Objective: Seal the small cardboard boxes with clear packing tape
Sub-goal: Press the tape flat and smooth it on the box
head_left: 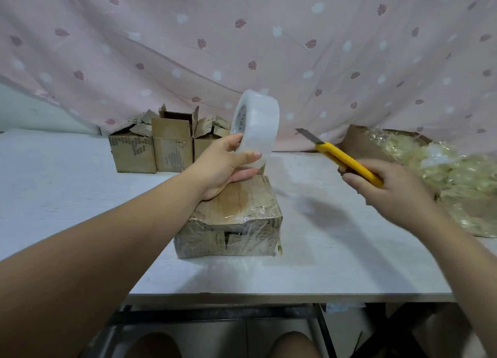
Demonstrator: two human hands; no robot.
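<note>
One taped box [236, 217] sat mid table [67, 183], three open boxes [172, 145] at its back edge. Left hand [220, 166] curled round one tape roll [258, 129]; right hand [390, 188] clenched one knife [347, 161] (blade out).

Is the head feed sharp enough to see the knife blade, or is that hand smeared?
Head view: the right hand and yellow utility knife are motion-blurred, yet the extended blade is readable; the left hand, tape roll and front box look sharp; a soft shadow falls on the table beside that box.
</note>
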